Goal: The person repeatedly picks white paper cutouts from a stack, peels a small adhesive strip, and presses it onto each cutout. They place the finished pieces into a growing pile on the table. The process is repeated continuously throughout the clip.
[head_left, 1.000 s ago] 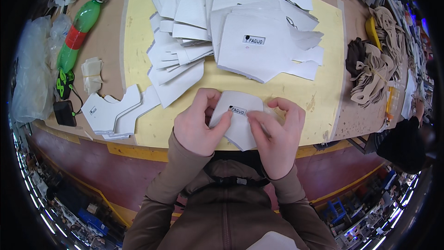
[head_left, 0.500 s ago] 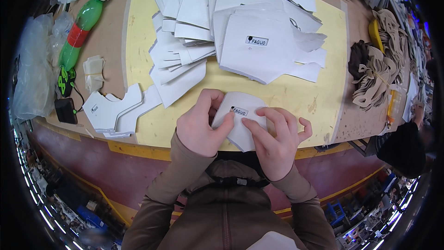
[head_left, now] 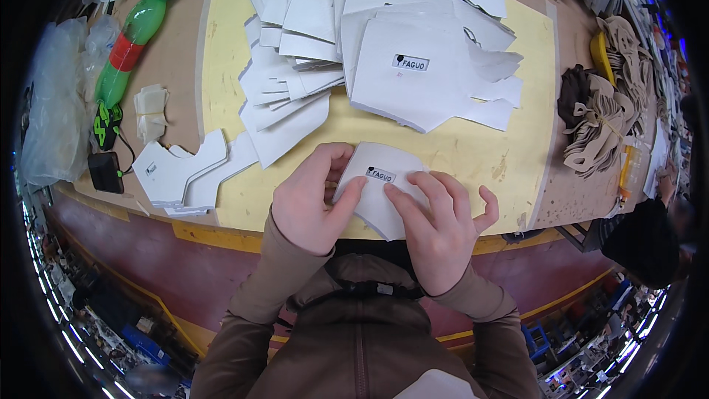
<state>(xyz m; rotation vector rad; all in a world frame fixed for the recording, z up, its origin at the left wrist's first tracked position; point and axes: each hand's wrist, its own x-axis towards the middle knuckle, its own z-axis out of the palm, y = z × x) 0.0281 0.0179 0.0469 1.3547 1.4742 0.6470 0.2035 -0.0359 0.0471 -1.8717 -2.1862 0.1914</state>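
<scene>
A small white shoe-upper piece (head_left: 382, 207) with a dark-framed label (head_left: 380, 174) is held over the near edge of the yellow work sheet. My left hand (head_left: 309, 196) grips its left side, thumb on the face beside the label, the other fingers curled and partly hidden at the edge. On the right side, my right hand (head_left: 442, 225) pinches the piece, with thumb and index fingertip near the label's right end and the little finger raised. Just beyond both hands lies a large stack of white upper pieces (head_left: 413, 92), the top one bearing a similar label.
Two curved white pieces (head_left: 166, 183) lie at left, near a black box (head_left: 105, 173), a banded bundle (head_left: 151, 114) and a green bottle (head_left: 136, 33). Plastic bags (head_left: 55, 111) line the left edge. Beige cut parts (head_left: 597, 129) are bundled at right. Another person's dark sleeve (head_left: 642, 240) shows at far right.
My left hand has shifted slightly left and its thumb has drawn back to the label's left end. The piece has tipped and moved slightly left; my right hand stays on it.
</scene>
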